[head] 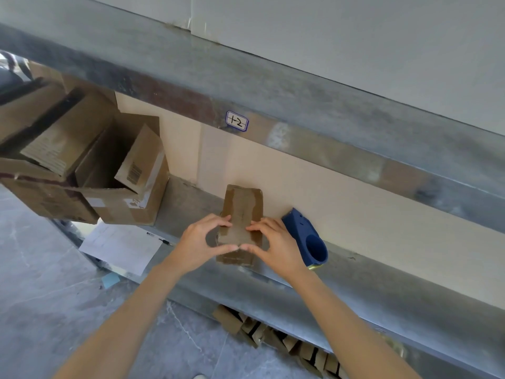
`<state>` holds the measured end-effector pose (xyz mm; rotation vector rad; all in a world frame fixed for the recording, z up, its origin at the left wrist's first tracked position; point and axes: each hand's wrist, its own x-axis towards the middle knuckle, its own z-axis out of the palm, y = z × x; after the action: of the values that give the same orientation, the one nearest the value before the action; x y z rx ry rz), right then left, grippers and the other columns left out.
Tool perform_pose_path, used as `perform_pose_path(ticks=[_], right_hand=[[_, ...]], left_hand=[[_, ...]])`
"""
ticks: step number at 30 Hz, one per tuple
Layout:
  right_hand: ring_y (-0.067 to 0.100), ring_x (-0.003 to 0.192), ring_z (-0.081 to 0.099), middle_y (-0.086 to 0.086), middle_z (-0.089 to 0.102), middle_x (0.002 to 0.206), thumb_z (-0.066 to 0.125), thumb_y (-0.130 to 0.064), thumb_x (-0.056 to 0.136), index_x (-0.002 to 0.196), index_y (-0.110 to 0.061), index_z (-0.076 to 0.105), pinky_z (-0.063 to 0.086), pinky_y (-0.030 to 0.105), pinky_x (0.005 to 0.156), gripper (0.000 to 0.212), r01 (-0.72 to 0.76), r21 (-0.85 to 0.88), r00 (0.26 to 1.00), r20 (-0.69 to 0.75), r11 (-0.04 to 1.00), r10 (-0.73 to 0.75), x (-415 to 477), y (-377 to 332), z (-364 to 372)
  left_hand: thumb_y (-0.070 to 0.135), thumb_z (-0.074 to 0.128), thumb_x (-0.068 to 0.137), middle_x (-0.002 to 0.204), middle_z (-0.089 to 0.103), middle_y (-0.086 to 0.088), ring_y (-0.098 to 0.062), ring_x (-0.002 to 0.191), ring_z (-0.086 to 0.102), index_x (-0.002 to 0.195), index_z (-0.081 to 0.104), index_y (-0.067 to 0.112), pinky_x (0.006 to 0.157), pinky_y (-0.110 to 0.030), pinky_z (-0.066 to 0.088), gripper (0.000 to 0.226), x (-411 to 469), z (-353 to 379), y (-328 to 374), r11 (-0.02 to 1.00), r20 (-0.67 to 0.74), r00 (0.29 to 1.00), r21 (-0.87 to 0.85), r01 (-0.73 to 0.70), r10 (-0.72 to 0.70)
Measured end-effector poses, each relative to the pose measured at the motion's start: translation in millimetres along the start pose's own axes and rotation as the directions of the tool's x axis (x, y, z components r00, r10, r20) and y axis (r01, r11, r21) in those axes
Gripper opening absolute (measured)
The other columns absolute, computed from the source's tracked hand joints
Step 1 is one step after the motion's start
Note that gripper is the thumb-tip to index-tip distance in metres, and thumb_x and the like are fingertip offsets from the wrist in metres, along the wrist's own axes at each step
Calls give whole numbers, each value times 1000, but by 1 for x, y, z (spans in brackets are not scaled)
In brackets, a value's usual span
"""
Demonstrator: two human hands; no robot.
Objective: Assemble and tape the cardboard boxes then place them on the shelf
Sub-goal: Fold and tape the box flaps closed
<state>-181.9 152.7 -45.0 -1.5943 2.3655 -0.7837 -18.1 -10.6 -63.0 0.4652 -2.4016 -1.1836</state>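
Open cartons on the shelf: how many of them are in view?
2. The left carton holds flat cardboard stacks; the right carton stands beside it, its flap up. Others may be hidden past the picture's left edge.

1 sm. brown cardboard box (241, 206), taped along top – flat on metal shelf (185, 203), front edge

Small cardboard box (244, 199): dull brown. Tape strip (240, 231) along its top: glossy, greyer brown.
Tape dispenser (306, 233): deep blue, with a yellow-green sliver at its near end.
Shelf (355, 280): grey metal, mottled. The upper beam (300, 105) is also grey, with a rust-brown patch.
Label (237, 121): white, blue border, black handwritten "1-2".
Back panel (341, 192): pale beige.
Large open boxes (123, 209): brown, with a black barcode on one flap.
Paper sheet (120, 250): white.
Floor (41, 269): grey with white veins.
Slip (110, 280): light blue.
Cardboard pieces (273, 335) under the shelf: brown, black stripes.
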Motion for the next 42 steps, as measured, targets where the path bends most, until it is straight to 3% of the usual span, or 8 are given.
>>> perform_pose_path(ticks=[3, 7, 11, 16, 21, 29, 34, 42], right_hand=[[9, 125, 42, -11, 56, 130, 67, -59, 79, 126, -22, 61, 50, 28, 87, 60, 23, -83, 1000, 11, 996, -22, -1, -2, 0], [14, 122, 44, -10, 57, 126, 72, -44, 83, 123, -22, 61, 54, 37, 79, 47, -13, -135, 999, -48, 991, 7, -3, -10, 7], [13, 118, 46, -9, 56, 122, 70, -53, 81, 120, -22, 61, 55, 34, 75, 50, -9, -176, 998, -68, 984, -3, -5, -12, 9], [16, 112, 49, -5, 56, 115, 73, -50, 81, 112, -18, 62, 56, 36, 66, 45, -36, -216, 992, -129, 976, 7, -4, -20, 16], [11, 121, 43, -12, 55, 127, 70, -56, 79, 123, -26, 60, 54, 34, 80, 53, -25, -117, 999, -33, 993, 22, -4, -7, 7], [8, 125, 39, -16, 54, 131, 73, -47, 79, 126, -28, 61, 52, 36, 86, 53, 6, -65, 1000, 20, 998, -5, -1, 4, 0], [4, 135, 30, -21, 46, 144, 75, -42, 80, 134, -38, 55, 35, 24, 93, 58, 9, -26, 983, 181, 1000, -4, 4, 13, -15], [12, 135, 36, -12, 51, 141, 72, -25, 86, 134, -29, 58, 43, 33, 102, 50, -2, -23, 993, 118, 1000, 5, 1, 9, -7]], left_hand=[[41, 87, 68, 130, 56, 17, 11, 126, 46, 124, 65, 23, 106, -9, 33, 62, 1, -5, -1, 999, 86, 996, 31, -32, 30], [25, 88, 70, 122, 59, 10, 17, 123, 44, 116, 67, 14, 107, -15, 37, 52, 3, 1, 0, 994, 18, 998, 83, -65, 64], [32, 88, 70, 124, 56, 12, 20, 124, 40, 118, 65, 16, 103, -5, 32, 56, 1, 1, -2, 992, 44, 997, 104, -75, 70], [21, 83, 78, 136, 53, 14, 18, 123, 41, 125, 62, 18, 105, -13, 36, 52, -1, -4, 0, 992, 85, 995, 114, -61, 52], [22, 80, 81, 147, 42, 23, 3, 132, 42, 138, 55, 26, 108, -24, 37, 63, 1, -17, -3, 988, 223, 975, 154, -35, 0], [20, 80, 81, 140, 46, 26, 8, 128, 43, 132, 58, 27, 104, -23, 39, 56, 1, -11, -4, 991, 165, 986, 131, -22, 0], [27, 80, 80, 141, 44, 29, 15, 126, 40, 134, 58, 29, 102, -18, 38, 57, -2, -6, -6, 992, 130, 991, 125, -23, 7], [23, 77, 84, 142, 48, 23, 5, 127, 47, 131, 61, 23, 105, -26, 43, 50, -5, -1, -1, 989, 56, 998, 144, -27, 19]])
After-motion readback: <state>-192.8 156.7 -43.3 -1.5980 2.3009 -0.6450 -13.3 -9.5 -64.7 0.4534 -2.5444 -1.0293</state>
